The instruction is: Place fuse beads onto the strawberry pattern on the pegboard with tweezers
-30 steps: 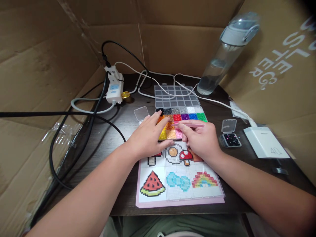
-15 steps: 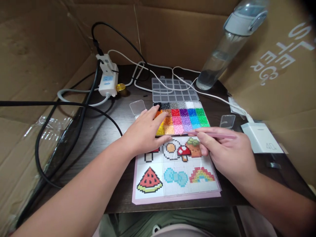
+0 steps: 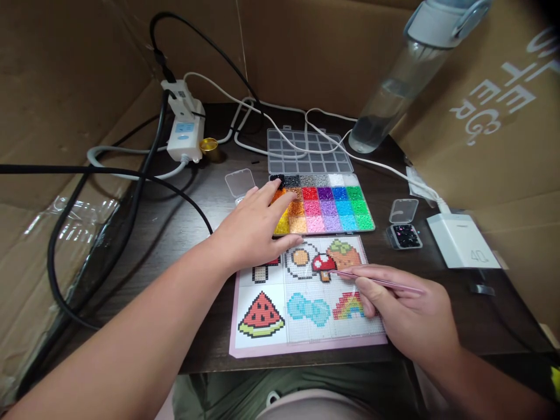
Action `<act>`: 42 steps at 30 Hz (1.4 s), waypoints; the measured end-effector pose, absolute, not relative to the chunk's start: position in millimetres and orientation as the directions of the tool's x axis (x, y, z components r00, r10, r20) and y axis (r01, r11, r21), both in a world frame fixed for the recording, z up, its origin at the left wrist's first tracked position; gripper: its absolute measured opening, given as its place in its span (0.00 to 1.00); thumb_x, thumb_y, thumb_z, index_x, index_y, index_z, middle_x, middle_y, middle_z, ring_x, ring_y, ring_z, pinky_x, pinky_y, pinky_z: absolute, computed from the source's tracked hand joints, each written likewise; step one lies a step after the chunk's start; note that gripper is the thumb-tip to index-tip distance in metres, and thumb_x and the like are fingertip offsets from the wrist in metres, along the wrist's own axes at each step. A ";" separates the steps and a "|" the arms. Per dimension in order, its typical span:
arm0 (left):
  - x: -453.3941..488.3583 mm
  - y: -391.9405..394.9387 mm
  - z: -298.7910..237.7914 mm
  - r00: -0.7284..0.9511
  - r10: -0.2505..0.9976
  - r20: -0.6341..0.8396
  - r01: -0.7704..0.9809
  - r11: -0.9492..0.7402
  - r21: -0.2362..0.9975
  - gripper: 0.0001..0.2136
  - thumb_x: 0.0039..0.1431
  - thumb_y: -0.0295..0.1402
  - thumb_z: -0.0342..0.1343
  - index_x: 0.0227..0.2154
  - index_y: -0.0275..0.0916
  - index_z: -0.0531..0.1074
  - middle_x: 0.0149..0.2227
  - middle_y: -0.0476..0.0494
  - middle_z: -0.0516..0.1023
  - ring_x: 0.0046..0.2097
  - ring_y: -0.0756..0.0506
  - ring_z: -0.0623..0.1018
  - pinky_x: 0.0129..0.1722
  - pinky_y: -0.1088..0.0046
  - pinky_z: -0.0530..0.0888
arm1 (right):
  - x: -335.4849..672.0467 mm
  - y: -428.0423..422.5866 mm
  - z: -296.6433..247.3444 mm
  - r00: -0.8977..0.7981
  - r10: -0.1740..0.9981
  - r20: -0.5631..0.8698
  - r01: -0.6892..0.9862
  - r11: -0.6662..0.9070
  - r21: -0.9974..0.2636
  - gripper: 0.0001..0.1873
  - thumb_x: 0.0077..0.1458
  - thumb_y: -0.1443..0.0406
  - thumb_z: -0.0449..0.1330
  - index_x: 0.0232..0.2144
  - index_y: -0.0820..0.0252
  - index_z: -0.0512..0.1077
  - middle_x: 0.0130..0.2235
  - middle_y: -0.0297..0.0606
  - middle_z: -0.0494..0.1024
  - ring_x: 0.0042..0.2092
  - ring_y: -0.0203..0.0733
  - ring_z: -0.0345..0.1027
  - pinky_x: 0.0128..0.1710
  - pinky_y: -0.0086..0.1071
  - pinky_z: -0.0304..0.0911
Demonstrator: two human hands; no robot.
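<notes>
Pink tweezers held in the right hand point at the mushroom; the left hand spreads over the left of the bead box.

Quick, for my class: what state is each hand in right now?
Left hand: open, across the left edge of the bead box.
Right hand: closed, holding a slim pink tool.

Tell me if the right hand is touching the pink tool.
Touching. The head view shows the right hand pinching the pink tool, with no gap between them.
</notes>
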State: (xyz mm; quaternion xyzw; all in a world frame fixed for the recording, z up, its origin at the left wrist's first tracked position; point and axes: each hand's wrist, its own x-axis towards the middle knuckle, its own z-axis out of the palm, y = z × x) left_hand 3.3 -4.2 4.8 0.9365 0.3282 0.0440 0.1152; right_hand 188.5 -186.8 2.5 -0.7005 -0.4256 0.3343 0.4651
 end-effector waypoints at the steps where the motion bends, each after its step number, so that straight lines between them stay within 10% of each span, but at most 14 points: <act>1: 3.2 -4.4 4.9 0.782 0.624 0.006 0.604 -0.760 0.240 0.37 0.59 0.53 0.53 0.65 0.37 0.55 0.69 0.28 0.52 0.71 0.35 0.50 0.67 0.51 0.53 | 188.3 -186.9 1.6 0.411 0.909 -0.066 0.285 -0.197 -0.938 0.08 0.54 0.62 0.64 0.32 0.56 0.83 0.18 0.33 0.75 0.18 0.35 0.67 0.19 0.28 0.67; 42: 4.1 -4.8 7.0 0.781 0.624 -0.017 0.610 -0.758 0.231 0.38 0.59 0.54 0.52 0.66 0.36 0.54 0.69 0.26 0.51 0.71 0.35 0.50 0.67 0.51 0.52 | 190.9 -185.4 0.3 0.385 0.918 -0.092 0.289 -0.214 -0.933 0.07 0.55 0.64 0.64 0.33 0.54 0.83 0.20 0.32 0.76 0.18 0.32 0.66 0.19 0.24 0.66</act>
